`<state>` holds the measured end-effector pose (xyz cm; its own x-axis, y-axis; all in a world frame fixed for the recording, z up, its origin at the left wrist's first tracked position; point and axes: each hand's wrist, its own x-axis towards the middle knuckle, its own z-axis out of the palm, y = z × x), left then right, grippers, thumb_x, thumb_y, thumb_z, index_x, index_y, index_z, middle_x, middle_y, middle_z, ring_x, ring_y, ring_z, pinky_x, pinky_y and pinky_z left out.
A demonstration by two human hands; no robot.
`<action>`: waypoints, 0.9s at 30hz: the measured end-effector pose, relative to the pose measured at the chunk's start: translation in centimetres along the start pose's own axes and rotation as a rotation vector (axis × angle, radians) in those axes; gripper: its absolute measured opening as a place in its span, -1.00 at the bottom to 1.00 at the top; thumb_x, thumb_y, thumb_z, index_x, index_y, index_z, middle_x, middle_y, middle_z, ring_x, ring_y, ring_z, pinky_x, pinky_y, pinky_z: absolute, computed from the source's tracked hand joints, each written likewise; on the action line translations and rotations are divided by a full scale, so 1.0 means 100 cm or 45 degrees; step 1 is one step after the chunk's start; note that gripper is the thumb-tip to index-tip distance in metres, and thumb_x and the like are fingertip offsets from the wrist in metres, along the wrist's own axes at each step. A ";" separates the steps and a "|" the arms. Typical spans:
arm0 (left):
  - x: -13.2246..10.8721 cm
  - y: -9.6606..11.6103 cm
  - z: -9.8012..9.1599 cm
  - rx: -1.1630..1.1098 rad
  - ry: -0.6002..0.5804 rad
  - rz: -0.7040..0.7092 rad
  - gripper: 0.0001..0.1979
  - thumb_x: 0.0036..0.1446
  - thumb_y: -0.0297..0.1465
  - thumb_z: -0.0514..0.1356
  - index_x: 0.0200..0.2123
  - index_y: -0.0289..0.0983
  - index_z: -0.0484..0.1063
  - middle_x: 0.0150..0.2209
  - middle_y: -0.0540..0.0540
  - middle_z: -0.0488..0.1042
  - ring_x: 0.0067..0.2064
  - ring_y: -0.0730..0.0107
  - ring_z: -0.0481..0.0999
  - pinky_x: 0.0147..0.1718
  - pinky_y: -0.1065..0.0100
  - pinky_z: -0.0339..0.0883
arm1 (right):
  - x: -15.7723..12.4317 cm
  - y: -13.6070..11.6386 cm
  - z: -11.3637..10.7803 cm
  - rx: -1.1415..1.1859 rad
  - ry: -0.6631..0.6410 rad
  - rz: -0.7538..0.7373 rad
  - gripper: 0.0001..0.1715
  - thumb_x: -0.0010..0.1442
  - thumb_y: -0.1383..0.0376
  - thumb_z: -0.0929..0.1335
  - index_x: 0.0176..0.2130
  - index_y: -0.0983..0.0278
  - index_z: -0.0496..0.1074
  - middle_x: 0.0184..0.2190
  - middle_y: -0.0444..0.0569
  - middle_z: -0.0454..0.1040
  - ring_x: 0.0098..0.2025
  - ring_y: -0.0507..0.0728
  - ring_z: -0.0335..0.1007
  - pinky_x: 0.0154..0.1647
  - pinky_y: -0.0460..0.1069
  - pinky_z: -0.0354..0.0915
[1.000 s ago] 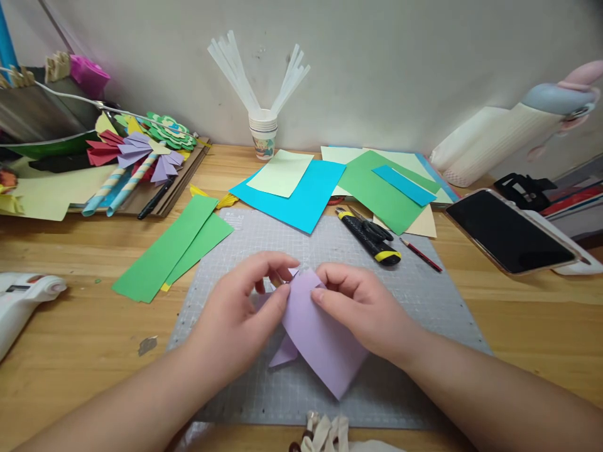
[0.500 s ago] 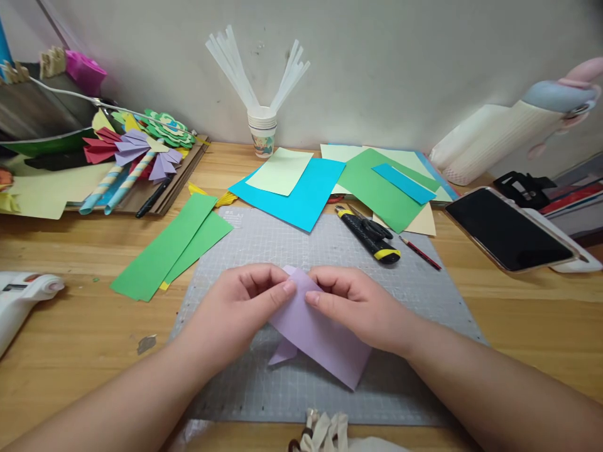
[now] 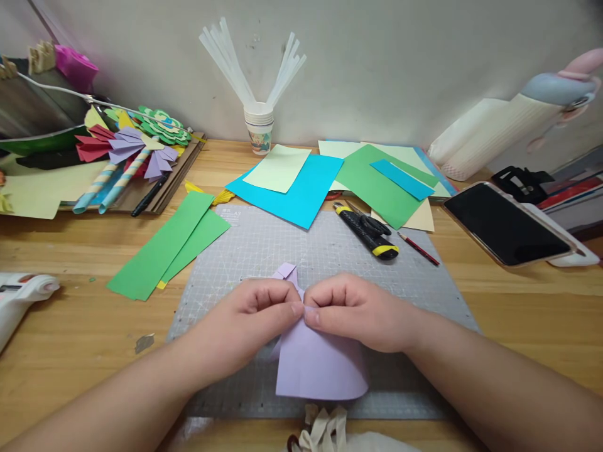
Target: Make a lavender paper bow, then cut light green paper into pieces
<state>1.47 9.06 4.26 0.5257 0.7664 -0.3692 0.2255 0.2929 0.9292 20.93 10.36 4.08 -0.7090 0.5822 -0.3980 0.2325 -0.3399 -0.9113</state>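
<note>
Now purple paper (image 3: 315, 367) pinched between both grips.

Two hands (image 3: 249, 314) (image 3: 360, 311), one lilac sheet (image 3: 318, 370), two green strips (image 3: 157, 254) (image 3: 205, 235), one phone (image 3: 506, 226), one pencil (image 3: 418, 248)

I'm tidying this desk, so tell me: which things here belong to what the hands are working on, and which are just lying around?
In use: lilac paper, pinched by left hand and right hand; grey cutting mat under it.
Lying about: green strips, blue sheet, utility knife, pencil, phone, glue gun.
</note>
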 end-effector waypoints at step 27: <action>0.001 0.002 -0.017 0.084 0.885 0.253 -0.65 0.19 -0.16 0.12 -0.55 -0.22 0.23 -0.58 0.08 0.17 -0.53 0.50 0.13 -0.57 0.45 0.05 | 0.009 0.006 -0.009 0.251 0.630 -0.202 -0.62 0.12 0.04 0.40 -0.48 0.27 0.33 -0.64 -0.22 0.28 -0.63 -0.05 0.13 -0.64 -0.13 0.01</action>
<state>0.19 10.22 4.45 -0.0761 0.9942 -0.0756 0.2404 0.0919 0.9663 21.03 11.36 3.10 -0.3169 0.8987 -0.3032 -0.0146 -0.3243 -0.9459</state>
